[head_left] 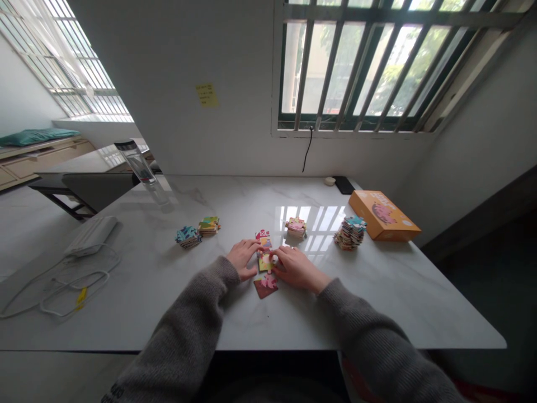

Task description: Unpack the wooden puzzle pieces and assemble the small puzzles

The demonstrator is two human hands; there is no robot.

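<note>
Three jigsaw puzzle pieces make a short column on the white table in front of me. The far piece [263, 238] shows a red barn, the middle piece [264, 263] is mostly yellow, and the near piece [265, 285] is brown and pink. My left hand [244, 258] closes on the left side of the middle piece, its fingertips reaching the far piece and its thumb low at the edge. From the right, my right hand [295, 266] grips the middle piece with bent fingers and thumb. The fingertips partly cover the joins.
Stacked puzzle pieces stand around: a blue stack [188, 237], a green-orange stack [208, 225], a pink stack [296, 226] and a tall stack [351, 233]. An orange box [384, 215] and a dark phone [344, 185] lie right; a glass bottle [140, 162] and white cables [79, 288] are left.
</note>
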